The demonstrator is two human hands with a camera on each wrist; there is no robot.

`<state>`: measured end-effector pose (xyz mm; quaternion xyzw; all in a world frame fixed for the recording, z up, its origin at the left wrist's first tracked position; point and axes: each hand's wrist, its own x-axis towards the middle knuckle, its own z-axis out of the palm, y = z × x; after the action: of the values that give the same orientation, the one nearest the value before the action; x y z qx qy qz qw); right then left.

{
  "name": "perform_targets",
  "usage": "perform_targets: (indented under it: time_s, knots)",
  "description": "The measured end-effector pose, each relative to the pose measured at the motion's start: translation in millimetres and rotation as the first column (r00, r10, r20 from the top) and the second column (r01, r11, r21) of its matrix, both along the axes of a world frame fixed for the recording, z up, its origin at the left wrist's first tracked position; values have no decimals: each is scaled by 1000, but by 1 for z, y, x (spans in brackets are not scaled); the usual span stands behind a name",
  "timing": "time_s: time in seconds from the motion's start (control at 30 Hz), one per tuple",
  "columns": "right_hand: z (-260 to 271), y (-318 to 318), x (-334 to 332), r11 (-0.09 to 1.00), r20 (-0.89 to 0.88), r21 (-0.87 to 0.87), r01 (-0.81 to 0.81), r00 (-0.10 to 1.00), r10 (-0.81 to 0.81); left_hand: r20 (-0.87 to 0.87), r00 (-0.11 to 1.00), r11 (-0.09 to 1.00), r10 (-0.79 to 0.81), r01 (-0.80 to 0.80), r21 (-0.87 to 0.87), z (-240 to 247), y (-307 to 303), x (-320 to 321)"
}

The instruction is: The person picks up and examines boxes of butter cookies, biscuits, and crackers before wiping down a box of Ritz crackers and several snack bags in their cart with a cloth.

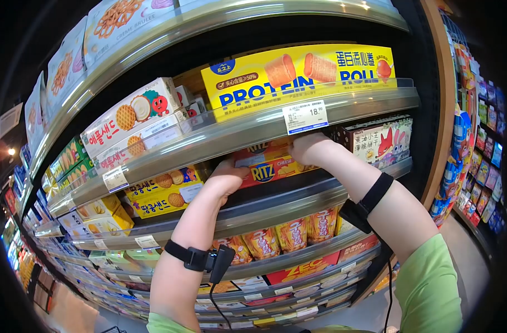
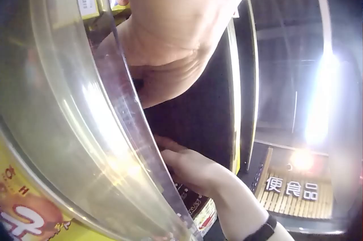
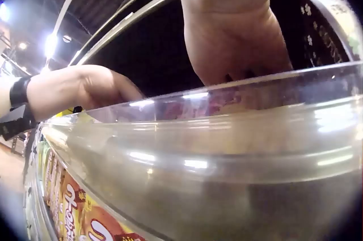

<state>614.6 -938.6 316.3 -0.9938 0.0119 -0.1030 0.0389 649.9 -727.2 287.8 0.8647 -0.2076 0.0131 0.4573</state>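
Note:
Two red boxes of Ritz cheese crackers (image 1: pixel 264 173) lie stacked on the middle shelf, under the shelf with the yellow protein roll box. My left hand (image 1: pixel 229 176) is at their left end, its fingers mostly hidden by the box and the shelf's shadow. On the right end, my right hand (image 1: pixel 310 150) holds the boxes with its fingers bent over the front. In the left wrist view, the left hand (image 2: pixel 164 70) reaches in behind the clear shelf lip. The right wrist view shows the right hand (image 3: pixel 238 48) behind the lip, with its fingertips hidden.
A clear shelf lip (image 3: pixel 227 139) runs along the shelf front. The yellow protein roll box (image 1: pixel 298 77) stands above. Yellow biscuit boxes (image 1: pixel 164 194) sit left of the hands, a white rabbit-print box (image 1: pixel 381 141) to the right. Orange snack bags (image 1: pixel 292 236) fill the shelf below.

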Motion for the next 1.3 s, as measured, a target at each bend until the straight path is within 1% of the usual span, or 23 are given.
perform_targets:
  time_s: [0.07,0.2,0.27,0.3,0.37,0.47,0.5,0.57,0.6,0.63,0.67,0.7,0.73,0.77,0.83,0.9,0.97,1.03,1.1,1.17,1.23,1.27,1.3]
  knots:
    - [-5,-6,8,999,17,-21,-30,999,30,-14,1000,998,6,-7,-69,-4,2,-1]
    - [-5,-6,8,999,-19,-34,-8,1000,7,20,999,999,30,-29,-43,3,-1,-25]
    - [-8,-7,9,1000,22,-3,-5,1000,5,19,997,997,69,-68,-29,6,-2,-31]
    - [-9,-8,10,1000,20,-3,-6,1000,6,18,997,997,70,-69,-29,4,1,-25]
    - [-11,-11,12,998,58,42,-56,997,53,-36,999,996,7,-10,-84,-1,7,-7]
    - [-5,-5,-20,1000,84,3,-17,996,16,21,998,994,51,-49,-101,-7,6,3]
    - [-14,-4,-24,1000,86,-6,-17,996,18,22,998,993,52,-49,-111,-11,6,10]
    - [-30,-6,-31,997,272,-43,56,961,-43,35,995,990,96,-92,-110,-17,9,24]
    - [-22,-7,-39,1000,83,28,-10,996,8,34,995,989,96,-91,-114,-16,10,24]
    - [-18,-8,-43,1000,82,24,-10,997,8,-20,999,988,29,-31,-148,-16,10,23]
    - [-16,-8,-46,998,6,2,-60,998,60,-72,997,983,-41,27,-183,-15,10,21]
    - [-16,-9,-47,994,-71,-15,-111,991,110,-74,996,982,-41,27,-184,-15,10,20]
    - [-18,-12,-42,992,-95,-14,-124,988,122,-102,995,984,-23,5,-176,-14,10,19]
    - [-23,-13,-38,992,-96,-13,-124,988,122,-129,992,986,-5,-17,-167,-13,9,17]
    - [-36,-14,-34,997,117,-21,-73,990,75,-129,991,989,24,-42,-138,-9,7,9]
    - [-41,-15,-31,997,132,-22,-81,988,83,-128,991,992,45,-59,-112,-12,6,10]
    - [-43,-18,-26,997,149,-24,-80,985,82,-83,996,986,15,-28,-164,-19,12,18]
    - [-47,-20,-19,987,96,-9,-161,982,161,-89,996,988,8,-21,-151,-17,14,15]
    - [-49,-21,-20,988,104,-2,-156,982,156,-104,995,982,-4,-15,-189,-16,13,10]
    - [-49,-20,-23,988,137,23,-150,980,146,-103,994,985,23,-40,-169,-20,13,18]
    - [-44,-19,-32,990,138,31,-137,982,132,-48,999,979,0,-9,-204,-25,12,24]
    - [-43,-18,-34,992,141,40,-121,983,114,-48,999,979,6,-16,-206,-26,15,25]
    - [-45,-18,-34,991,139,39,-127,983,121,-33,999,984,19,-24,-174,-22,13,20]
